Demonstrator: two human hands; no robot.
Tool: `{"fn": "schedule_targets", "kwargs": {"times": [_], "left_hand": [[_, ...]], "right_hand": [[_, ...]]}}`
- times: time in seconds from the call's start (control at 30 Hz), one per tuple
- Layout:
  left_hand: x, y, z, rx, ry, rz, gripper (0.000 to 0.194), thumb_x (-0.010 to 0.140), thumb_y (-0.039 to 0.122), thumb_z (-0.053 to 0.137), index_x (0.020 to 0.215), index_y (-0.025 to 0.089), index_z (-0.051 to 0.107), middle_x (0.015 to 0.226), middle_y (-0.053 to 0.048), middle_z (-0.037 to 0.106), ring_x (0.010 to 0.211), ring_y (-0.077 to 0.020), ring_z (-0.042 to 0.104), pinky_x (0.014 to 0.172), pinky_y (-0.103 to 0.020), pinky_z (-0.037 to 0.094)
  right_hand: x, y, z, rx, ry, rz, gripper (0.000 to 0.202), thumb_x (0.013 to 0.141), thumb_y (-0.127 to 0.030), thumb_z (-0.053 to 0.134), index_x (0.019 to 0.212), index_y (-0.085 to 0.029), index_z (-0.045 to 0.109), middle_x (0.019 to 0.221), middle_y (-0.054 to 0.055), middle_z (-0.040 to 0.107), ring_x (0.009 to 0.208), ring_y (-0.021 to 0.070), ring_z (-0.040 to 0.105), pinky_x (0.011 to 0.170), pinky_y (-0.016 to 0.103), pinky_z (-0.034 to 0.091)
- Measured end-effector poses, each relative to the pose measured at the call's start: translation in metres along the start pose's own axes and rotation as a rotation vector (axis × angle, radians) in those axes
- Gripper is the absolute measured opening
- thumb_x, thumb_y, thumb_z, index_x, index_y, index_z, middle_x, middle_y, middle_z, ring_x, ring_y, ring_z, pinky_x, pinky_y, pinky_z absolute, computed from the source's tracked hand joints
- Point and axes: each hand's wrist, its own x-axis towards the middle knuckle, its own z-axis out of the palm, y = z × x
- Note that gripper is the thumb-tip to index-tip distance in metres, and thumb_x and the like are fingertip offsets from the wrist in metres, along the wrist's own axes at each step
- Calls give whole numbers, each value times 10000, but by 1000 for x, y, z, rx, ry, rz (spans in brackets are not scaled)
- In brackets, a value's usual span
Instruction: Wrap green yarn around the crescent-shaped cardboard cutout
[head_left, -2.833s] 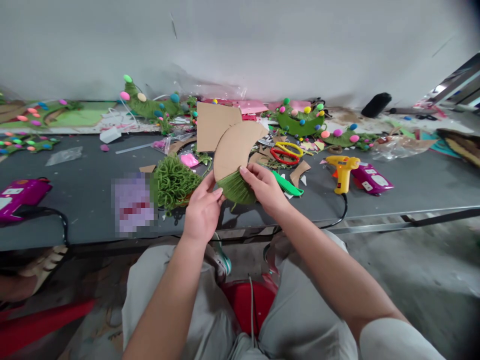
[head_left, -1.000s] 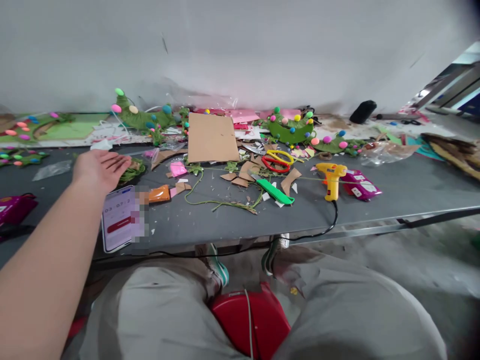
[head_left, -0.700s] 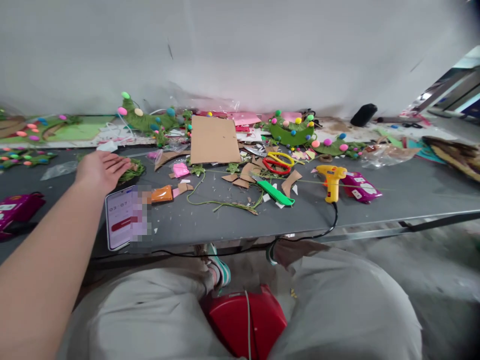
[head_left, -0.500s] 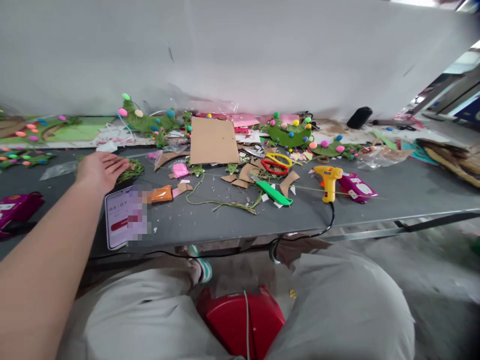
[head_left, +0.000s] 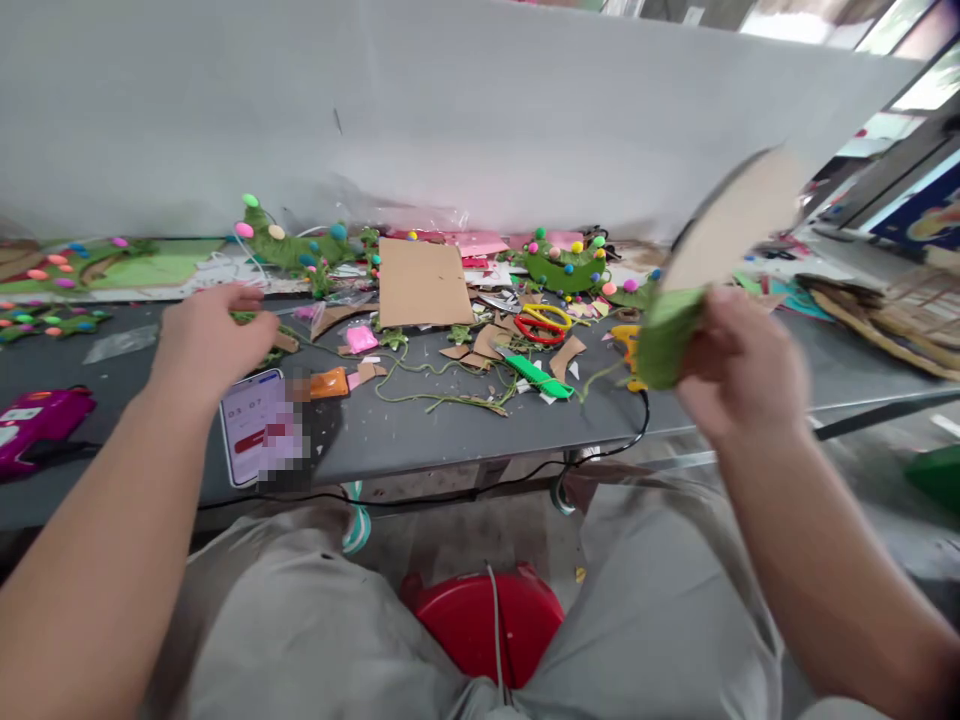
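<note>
My right hand, blurred by motion, is closed on a curved cardboard piece at its lower end. That end is wrapped in green yarn, while the upper part is bare. A loose strand trails off it to the left. My left hand is over a bundle of green yarn, thumb and fingers apart; part of the bundle is hidden under it. Just below that hand lies a phone with a lit screen. The yellow glue gun is partly covered by the wrapped piece.
A green-handled cutter, scissors and cardboard scraps lie mid-table. Behind them is a cardboard sheet. Green crescents with pompoms line the back by the wall. A black cord runs along the front edge.
My right hand has come into view from the right, holding the partly wrapped cardboard piece. My left hand's flat fingers have curled, with the thumb now parted from them, over the yarn bundle.
</note>
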Motion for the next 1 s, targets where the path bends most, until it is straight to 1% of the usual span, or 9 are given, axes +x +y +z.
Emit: {"fn": "schedule_targets", "kwargs": {"times": [0.07,0.17,0.27,0.4,0.5,0.6,0.8,0.9,1.0], "left_hand": [[-36,35,5,128,-70,128,168,770,218,769,937,207,780,780,8,679,858,-242,632,1025,-447,425],[-97,80,28,-157,-546,105,365,888,516,661,978,183,782,965,-96,761,895,-272,692,840,-408,526],[-148,102,61,-275,-855,6,426,825,501,765,1122,196,733,1145,-108,746,1006,-256,692,866,-371,543],[-183,101,96,-578,-705,-116,371,849,467,754,1064,168,712,1069,-99,749,956,-221,697,796,-329,574],[-188,94,112,-751,-511,-105,301,843,420,775,1021,185,714,1024,-64,747,918,-185,689,789,-292,571],[-186,88,121,-915,-466,-135,237,852,401,774,979,210,713,1007,-37,741,909,-161,682,803,-274,557],[-179,83,121,-1076,-536,-267,231,826,399,802,912,210,701,942,-19,730,761,-123,659,625,-215,512],[-176,78,114,-1068,-522,-323,246,812,395,814,915,199,708,952,-28,735,764,-130,666,612,-215,507],[-171,72,106,-1047,-498,-344,273,787,385,834,937,185,723,942,-35,741,776,-140,682,572,-202,487]], "right_hand": [[-18,-2,29,174,-113,227,248,861,-333,743,688,-205,621,662,6,524,584,100,533,571,278,445],[-50,1,68,335,-220,451,318,786,-417,805,704,-210,578,654,-32,488,543,96,468,507,256,406],[-73,11,86,348,-248,496,320,783,-432,808,726,-200,594,649,-33,510,544,94,481,508,244,410],[-89,21,92,382,-230,470,322,794,-437,798,733,-194,596,670,-29,541,589,97,520,565,247,456],[-96,22,99,357,-278,404,328,832,-441,766,731,-198,571,670,-28,530,595,98,503,554,245,430],[-100,23,106,326,-346,303,316,879,-428,725,748,-198,553,688,-24,521,608,93,467,574,248,403],[-94,24,103,236,-498,66,311,899,-396,712,767,-203,506,735,-24,487,681,100,474,664,260,434],[-89,23,98,214,-487,11,283,890,-353,725,779,-210,507,748,-15,532,703,111,519,690,269,457],[-81,23,90,155,-559,-63,149,902,-302,714,943,-219,597,796,-6,573,733,122,551,696,273,467]]}}
